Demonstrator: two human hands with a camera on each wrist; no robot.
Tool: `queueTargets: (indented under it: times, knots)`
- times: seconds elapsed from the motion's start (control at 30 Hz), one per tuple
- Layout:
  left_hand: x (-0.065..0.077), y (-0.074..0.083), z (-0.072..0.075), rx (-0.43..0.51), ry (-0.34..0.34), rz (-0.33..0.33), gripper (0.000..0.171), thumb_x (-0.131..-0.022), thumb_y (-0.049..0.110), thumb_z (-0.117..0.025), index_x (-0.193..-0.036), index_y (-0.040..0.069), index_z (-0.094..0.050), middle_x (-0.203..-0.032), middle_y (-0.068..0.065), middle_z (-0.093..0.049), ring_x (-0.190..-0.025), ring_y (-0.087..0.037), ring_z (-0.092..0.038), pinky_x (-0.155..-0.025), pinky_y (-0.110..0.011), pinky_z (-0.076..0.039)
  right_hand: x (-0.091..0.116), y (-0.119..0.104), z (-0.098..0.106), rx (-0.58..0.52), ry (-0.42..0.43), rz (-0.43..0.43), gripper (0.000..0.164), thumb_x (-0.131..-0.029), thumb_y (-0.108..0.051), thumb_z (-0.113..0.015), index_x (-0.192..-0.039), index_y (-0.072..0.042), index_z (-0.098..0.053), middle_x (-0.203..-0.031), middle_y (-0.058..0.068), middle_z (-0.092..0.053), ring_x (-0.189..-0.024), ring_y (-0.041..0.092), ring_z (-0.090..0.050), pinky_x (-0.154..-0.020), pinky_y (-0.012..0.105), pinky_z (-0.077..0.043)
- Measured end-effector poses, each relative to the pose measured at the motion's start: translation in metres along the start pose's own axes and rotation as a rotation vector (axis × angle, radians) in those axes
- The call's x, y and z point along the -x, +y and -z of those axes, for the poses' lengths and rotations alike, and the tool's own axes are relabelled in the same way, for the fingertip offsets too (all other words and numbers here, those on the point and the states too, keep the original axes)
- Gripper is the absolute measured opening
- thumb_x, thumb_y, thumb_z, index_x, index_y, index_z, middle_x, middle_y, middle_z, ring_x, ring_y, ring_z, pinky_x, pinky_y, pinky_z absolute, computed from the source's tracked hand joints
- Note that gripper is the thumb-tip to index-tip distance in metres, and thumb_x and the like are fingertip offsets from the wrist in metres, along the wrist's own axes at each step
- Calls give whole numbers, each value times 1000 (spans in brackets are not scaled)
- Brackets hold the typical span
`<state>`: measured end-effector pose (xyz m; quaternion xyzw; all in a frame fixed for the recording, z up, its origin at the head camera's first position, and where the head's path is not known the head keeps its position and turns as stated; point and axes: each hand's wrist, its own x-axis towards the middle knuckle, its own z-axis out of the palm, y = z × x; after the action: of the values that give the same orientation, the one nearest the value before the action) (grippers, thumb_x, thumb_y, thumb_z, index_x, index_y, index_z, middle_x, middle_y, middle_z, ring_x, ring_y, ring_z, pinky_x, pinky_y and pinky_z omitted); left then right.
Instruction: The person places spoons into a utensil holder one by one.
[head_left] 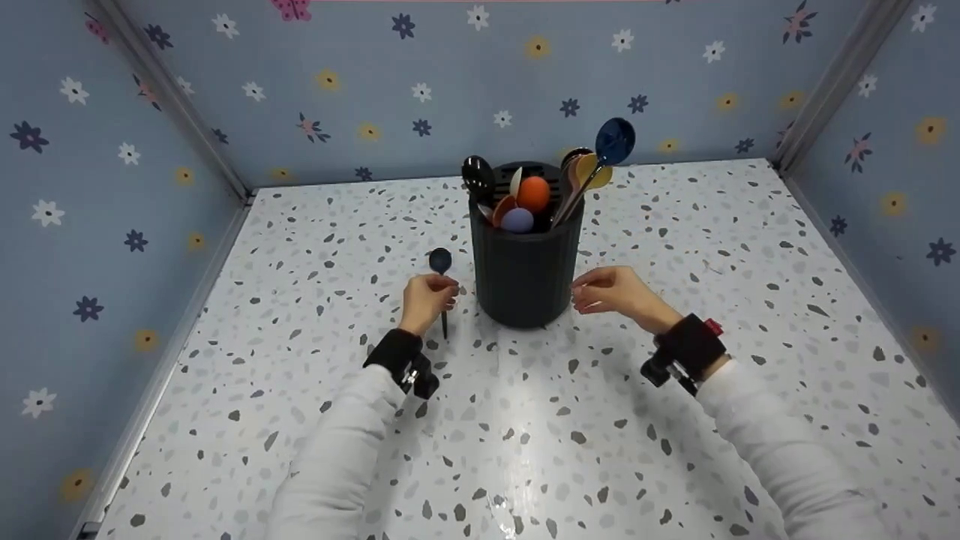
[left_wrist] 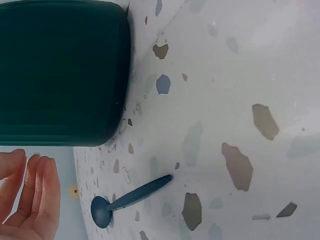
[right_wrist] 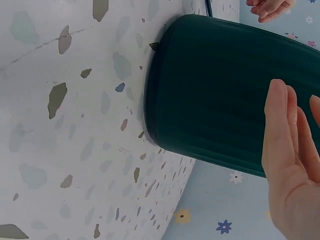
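A dark utensil holder [head_left: 525, 277] stands upright on the table, filled with spoons, a ladle and round coloured pieces. To its left a small dark spoon [head_left: 440, 260] lies on the tabletop; the left wrist view shows the whole spoon [left_wrist: 140, 193] resting there, apart from the fingers. My left hand [head_left: 426, 304] hovers over that spoon in the head view, fingers loosely bent and holding nothing. On the holder's other side is my right hand [head_left: 619, 292], its fingers [right_wrist: 280, 130] fairly straight beside the holder's wall [right_wrist: 215, 95]. Whether they touch it I cannot tell.
Out of the holder's top rise a blue ladle [head_left: 615, 141], a black spoon [head_left: 478, 176] and a yellow utensil [head_left: 598, 177]. An orange ball-like piece [head_left: 534, 195] and a purple one [head_left: 517, 220] sit at its opening. Flowered panels [head_left: 465, 82] enclose the speckled table [head_left: 315, 315].
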<state>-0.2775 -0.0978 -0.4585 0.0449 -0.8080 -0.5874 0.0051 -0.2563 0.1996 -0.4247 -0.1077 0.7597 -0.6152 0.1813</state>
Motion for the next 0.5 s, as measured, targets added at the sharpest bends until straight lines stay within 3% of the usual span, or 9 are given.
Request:
queueTargets:
  times: [0.13, 0.27, 0.3, 0.33, 0.4, 0.5]
  knots:
    - [-3, -3, -4, -32, 24, 42, 12, -79, -3, -57, -88, -9, -64, -76, -15, -64, -56, -12, -58, -54, -21, -54, 1, 7, -4, -13, -2, -14, 34, -86, -4, -53, -111, 18, -48, -90, 17, -63, -77, 18, -63, -77, 35, -53]
    - [-8, -8, -6, -126, 31, 38, 11, -78, -1, -60, -86, -6, -66, -74, -14, -63, -54, -13, -58, -52, -22, -53, 2, 14, -8, -15, -21, -25, 36, -86, -6, -55, -112, 17, -47, -95, 23, -61, -79, 18, -62, -78, 37, -53]
    - [-11, -14, -6, -126, 37, -6, 7, -76, 1, -62, -80, -1, -67, -70, -10, -62, -52, -10, -57, -50, -19, -52, 2, 16, -9, -15, -26, -26, 37, -86, -7, -55, -112, 17, -47, -96, 25, -61, -79, 18, -62, -79, 37, -52]
    - [-12, -15, -6, -153, 35, -5, 7, -76, 1, -62, -81, -1, -68, -70, -11, -63, -53, -14, -59, -51, -21, -53, 2, 17, -9, -16, -27, -27, 37, -86, -7, -55, -113, 17, -47, -98, 26, -60, -80, 18, -62, -79, 37, -52]
    - [-29, -40, -9, -168, 44, -61, 4, -73, 4, -64, -73, 6, -68, -64, -5, -61, -49, -11, -58, -47, -19, -51, 3, 20, -10, -19, -31, -28, 38, -86, -8, -56, -113, 18, -47, -100, 28, -59, -81, 19, -63, -78, 36, -53]
    - [-34, -45, -10, -193, 55, -25, 5, -73, 4, -64, -74, 6, -68, -66, -6, -61, -50, -14, -60, -48, -21, -52, 4, 23, -10, -30, -27, -29, 39, -86, -8, -56, -114, 17, -47, -100, 27, -59, -81, 18, -63, -78, 35, -53]
